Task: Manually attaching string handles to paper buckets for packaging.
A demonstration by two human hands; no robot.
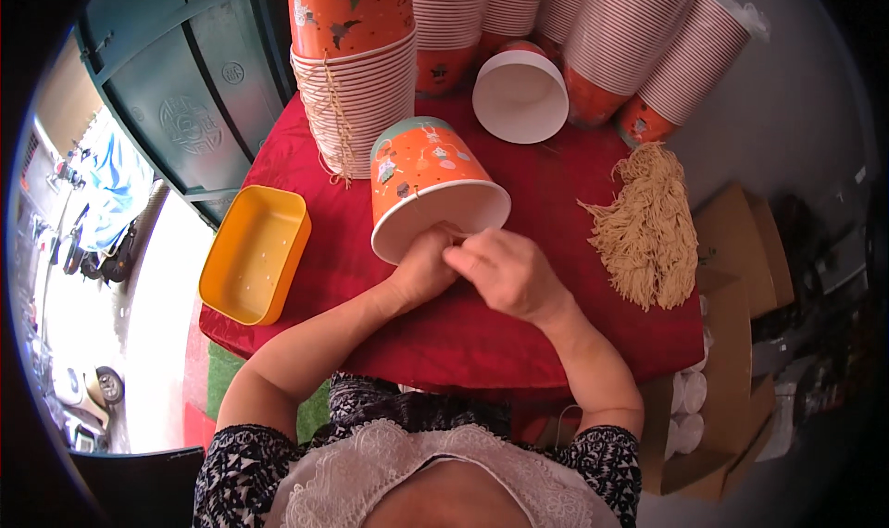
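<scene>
An orange paper bucket (431, 162) with a green base and printed figures lies tipped on the table, its white open mouth toward me. A short tan strand (417, 194) shows at its rim. My left hand (428, 264) reaches into the mouth, fingers curled in and partly hidden. Close beside it, my right hand (509, 273) is closed in a pinch just outside the rim. Whatever lies between the fingertips of either hand is too small to make out. Behind the bucket rises a tall stack of nested paper buckets (356, 102) with tan strings hanging down its side.
A yellow plastic tub (250, 259) sits at the left of the red-covered table (556, 343). Tan strings lie heaped (648, 232) at the right. Another bucket (520, 97) lies open-mouthed before more stacks (630, 28) at the back. Cardboard boxes (727, 343) stand right of the table.
</scene>
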